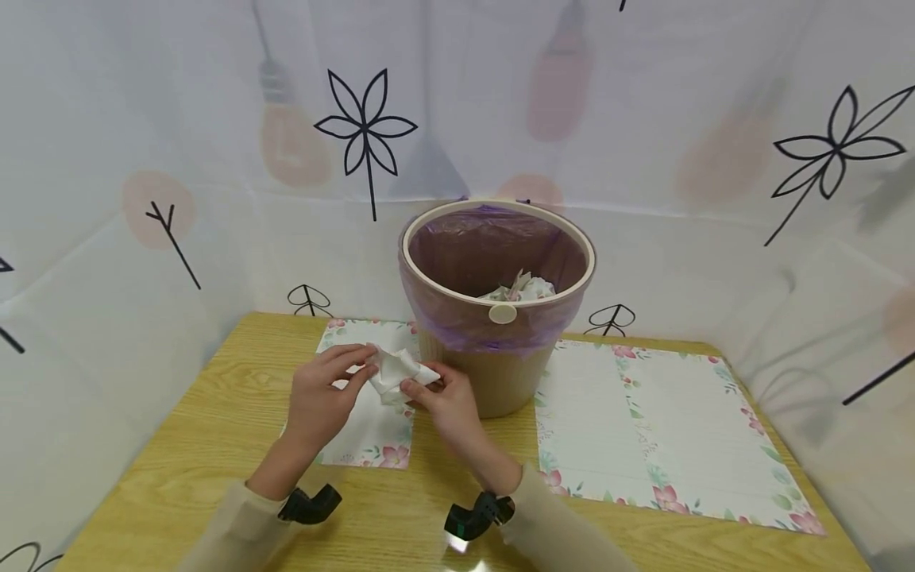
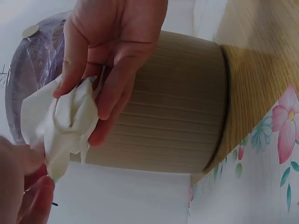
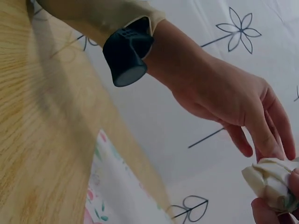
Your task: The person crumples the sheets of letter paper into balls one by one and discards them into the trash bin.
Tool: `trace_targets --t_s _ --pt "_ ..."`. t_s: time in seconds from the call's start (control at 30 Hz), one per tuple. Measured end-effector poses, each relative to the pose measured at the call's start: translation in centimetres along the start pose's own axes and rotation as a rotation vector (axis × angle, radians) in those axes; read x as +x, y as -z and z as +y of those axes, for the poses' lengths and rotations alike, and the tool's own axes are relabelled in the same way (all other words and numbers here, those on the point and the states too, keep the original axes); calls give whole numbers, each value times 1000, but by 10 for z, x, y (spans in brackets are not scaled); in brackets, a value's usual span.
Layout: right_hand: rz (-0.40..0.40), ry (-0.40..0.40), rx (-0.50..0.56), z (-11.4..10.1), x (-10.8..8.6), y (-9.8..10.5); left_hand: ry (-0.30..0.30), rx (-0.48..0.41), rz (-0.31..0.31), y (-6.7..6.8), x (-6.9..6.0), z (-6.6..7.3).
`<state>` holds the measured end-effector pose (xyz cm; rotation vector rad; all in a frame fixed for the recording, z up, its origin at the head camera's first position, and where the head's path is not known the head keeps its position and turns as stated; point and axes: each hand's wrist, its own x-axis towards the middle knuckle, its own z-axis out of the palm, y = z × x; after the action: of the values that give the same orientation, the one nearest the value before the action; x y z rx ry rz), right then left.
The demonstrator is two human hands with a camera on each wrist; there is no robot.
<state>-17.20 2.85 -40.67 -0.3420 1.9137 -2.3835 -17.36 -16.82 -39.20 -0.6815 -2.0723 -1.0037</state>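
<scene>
A crumpled piece of white paper (image 1: 391, 376) is held between both hands, in front of the bin. My left hand (image 1: 320, 391) pinches its left edge with thumb and fingertips. At the other end, my right hand (image 1: 455, 403) grips it between thumb and fingers. In the left wrist view the paper (image 2: 70, 114) looks folded and bunched, with loose flaps. The right wrist view shows it only at the lower right edge. A beige bin (image 1: 500, 385) with a translucent purple liner bag (image 1: 446, 322) stands just behind the hands.
Crumpled paper (image 1: 532, 287) lies inside the bin. Flower-bordered sheets lie on the wooden table (image 1: 207, 413): a left sheet (image 1: 364, 433) under the hands and a right sheet (image 1: 715, 437) beyond the bin. Patterned white cloth (image 1: 214, 103) hangs around the table.
</scene>
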Motion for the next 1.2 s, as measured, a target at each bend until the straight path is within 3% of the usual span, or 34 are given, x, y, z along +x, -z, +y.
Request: trace_targets --t_s 0.2,0.53,0.6,0.7,0.87,1.03,1.2 --pt "38 33 -30 0 -1 -2 -63 59 -100 -1 0 10" --pt "63 33 -18 -3 1 -1 -117 -58 -163 -4 4 15" --pt "61 40 -4 -2 2 -1 -97 -108 -174 -6 5 15" --pt "36 64 -5 -2 3 0 -19 -215 -177 -7 4 13" --pt "-107 139 -57 0 3 4 107 -366 -162 -2 1 7" --pt "-246 223 -35 -5 3 9 106 -392 -163 7 6 15" --pt "-196 205 -79 -11 1 7 104 -365 -193 17 15 37"
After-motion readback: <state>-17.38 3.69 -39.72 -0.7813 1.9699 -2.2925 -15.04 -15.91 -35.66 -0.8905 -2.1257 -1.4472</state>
